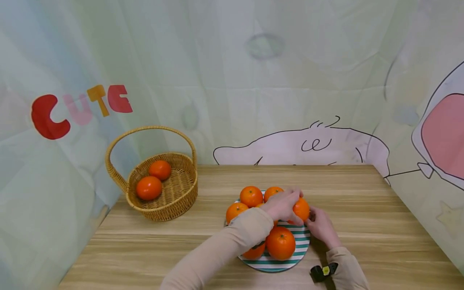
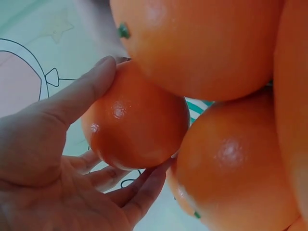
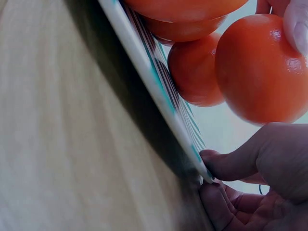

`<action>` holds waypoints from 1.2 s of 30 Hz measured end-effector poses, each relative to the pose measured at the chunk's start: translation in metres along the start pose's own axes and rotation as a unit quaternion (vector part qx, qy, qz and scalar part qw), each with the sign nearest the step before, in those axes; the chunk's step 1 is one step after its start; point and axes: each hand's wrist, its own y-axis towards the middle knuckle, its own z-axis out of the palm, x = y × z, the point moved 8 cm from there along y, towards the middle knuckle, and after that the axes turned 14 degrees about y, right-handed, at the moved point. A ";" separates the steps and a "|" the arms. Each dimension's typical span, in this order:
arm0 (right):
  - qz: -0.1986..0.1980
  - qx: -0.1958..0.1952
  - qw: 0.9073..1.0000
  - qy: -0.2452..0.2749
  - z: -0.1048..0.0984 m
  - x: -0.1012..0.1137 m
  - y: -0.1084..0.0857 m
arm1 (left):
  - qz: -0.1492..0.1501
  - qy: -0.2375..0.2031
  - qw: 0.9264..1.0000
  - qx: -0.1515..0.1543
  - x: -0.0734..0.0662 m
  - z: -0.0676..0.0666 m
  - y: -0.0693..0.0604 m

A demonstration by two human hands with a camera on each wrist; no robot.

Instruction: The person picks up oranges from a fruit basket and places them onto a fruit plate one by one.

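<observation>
My left hand (image 1: 284, 204) reaches across a round plate (image 1: 301, 246) with green and white stripes. Its thumb and fingers curl round an orange (image 2: 137, 118) at the plate's right side. In the right wrist view, that orange (image 3: 260, 70) appears a little off the plate's surface. The right hand (image 1: 323, 228) pinches the plate's right rim (image 3: 149, 82) between thumb and fingers. Several more oranges (image 1: 280, 243) sit on the plate, some partly covered by the left forearm.
A wicker basket (image 1: 164, 211) with a tall handle stands at the table's back left, two smooth red-orange fruits (image 1: 149, 188) inside. A black strap with a yellow piece (image 1: 325, 270) is at the right wrist. Printed curtains rise behind the wooden table (image 1: 362, 201).
</observation>
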 end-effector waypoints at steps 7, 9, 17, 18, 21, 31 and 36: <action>-0.007 0.001 1.000 0.001 0.000 0.001 0.000 | -0.005 0.032 0.999 -0.001 -0.003 0.005 0.001; -0.008 0.001 1.000 0.003 -0.001 0.001 -0.001 | -0.007 0.041 0.999 -0.001 -0.003 0.007 0.001; 0.001 0.004 1.000 0.003 0.000 0.000 -0.001 | -0.016 0.064 0.998 0.003 -0.005 0.011 0.001; 0.004 0.005 1.000 0.003 0.000 0.000 -0.001 | -0.017 0.069 0.997 0.004 -0.005 0.012 0.000; 0.008 0.006 1.000 0.004 0.000 -0.001 -0.001 | -0.020 0.091 0.996 0.005 -0.005 0.013 0.000; 0.004 0.002 1.000 0.010 0.000 -0.002 -0.001 | -0.024 0.109 0.994 0.023 -0.004 0.019 0.000; 0.008 0.001 1.000 0.010 0.000 -0.001 -0.001 | -0.024 0.107 0.994 0.027 -0.004 0.020 0.000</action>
